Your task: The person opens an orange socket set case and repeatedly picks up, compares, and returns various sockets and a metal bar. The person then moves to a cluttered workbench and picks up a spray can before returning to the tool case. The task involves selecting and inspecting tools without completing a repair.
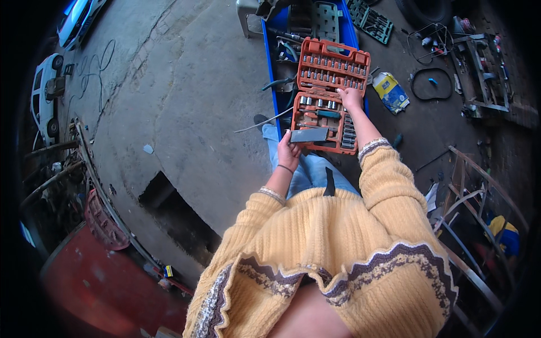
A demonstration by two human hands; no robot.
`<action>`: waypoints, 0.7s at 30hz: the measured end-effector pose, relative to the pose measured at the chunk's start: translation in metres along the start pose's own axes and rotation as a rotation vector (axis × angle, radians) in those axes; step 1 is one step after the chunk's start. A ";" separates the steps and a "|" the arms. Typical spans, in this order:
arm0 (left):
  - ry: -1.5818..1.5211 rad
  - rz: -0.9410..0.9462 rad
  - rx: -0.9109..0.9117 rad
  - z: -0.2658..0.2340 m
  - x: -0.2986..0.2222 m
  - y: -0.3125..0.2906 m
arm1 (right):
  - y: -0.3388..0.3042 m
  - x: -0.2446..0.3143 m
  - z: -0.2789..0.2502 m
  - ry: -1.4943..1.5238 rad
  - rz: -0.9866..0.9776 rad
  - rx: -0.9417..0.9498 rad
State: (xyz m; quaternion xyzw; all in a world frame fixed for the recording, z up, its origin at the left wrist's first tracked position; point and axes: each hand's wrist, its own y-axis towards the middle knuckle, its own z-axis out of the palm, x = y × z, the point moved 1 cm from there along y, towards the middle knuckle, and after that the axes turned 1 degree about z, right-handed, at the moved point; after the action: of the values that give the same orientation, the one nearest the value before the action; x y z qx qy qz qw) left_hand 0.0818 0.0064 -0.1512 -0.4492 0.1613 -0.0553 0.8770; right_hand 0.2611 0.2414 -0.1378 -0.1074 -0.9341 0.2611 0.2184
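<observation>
The orange tool box (pixel 362 56) is at one o'clock. It looks stiff and heavy: best held by both sides. At its seven o'clock corner, the left hand (pixel 288 150) pinches a grey flat piece (pixel 310 135). The right hand (pixel 351 99) touches its three o'clock side; I can't tell if it grips.

- No words or numbers can be made out clearly anywhere in the view.
- The yellow, white and blue bag (pixel 391 93), lying on the floor (pixel 197 84) to the right of the blue tray (pixel 350 28), carries printed patches; their lettering is too small and blurred to read.
- The small yellow and blue box (pixel 168 271) at the lower left shows a coloured face, any print on it lost in the blur.
- The orange tool case (pixel 332 70) and its metal sockets (pixel 320 103) appear too small for any stamped sizes to be told.
</observation>
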 end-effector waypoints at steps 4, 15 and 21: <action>-0.044 0.012 -0.101 0.023 -0.001 -0.010 | 0.009 -0.010 -0.001 0.045 -0.148 0.083; -0.433 0.101 0.164 0.080 -0.042 -0.054 | -0.135 0.007 -0.047 0.875 -0.206 0.491; -0.526 0.025 0.356 0.115 -0.056 -0.090 | -0.216 0.054 -0.053 0.758 -0.501 0.261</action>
State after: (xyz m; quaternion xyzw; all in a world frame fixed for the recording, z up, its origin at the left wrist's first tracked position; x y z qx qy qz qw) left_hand 0.0716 0.0556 -0.0030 -0.2854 -0.0778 0.0460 0.9541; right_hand 0.2195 0.1005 0.0376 0.0621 -0.7451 0.2580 0.6119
